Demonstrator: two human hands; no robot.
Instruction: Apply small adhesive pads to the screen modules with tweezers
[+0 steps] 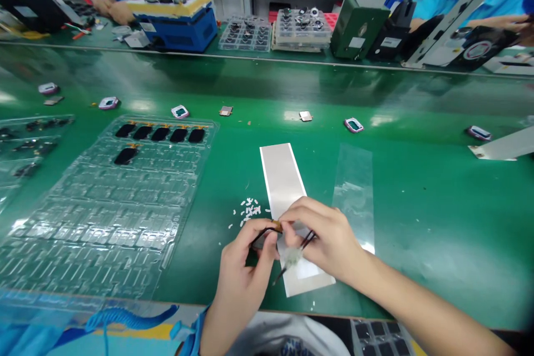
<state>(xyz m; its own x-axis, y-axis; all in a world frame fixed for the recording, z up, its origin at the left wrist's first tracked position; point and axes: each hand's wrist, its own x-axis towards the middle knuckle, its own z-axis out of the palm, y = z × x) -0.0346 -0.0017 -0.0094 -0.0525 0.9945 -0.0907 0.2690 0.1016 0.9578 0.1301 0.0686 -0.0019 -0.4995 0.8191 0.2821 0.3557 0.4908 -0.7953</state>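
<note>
Panel (263,237) sits pinched in left hand (246,270), just beside right hand (323,239) clamped on tweezers (309,240).

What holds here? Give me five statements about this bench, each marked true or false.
1. The clear tray holds six dark parts. True.
2. The right hand grips tweezers. True.
3. The white strip lies inside the tray. False: it lies on the green mat, beside the tray.
4. The left hand lies open and empty. False: it pinches a small dark part.
5. White scraps lie just left of the strip. True.
</note>
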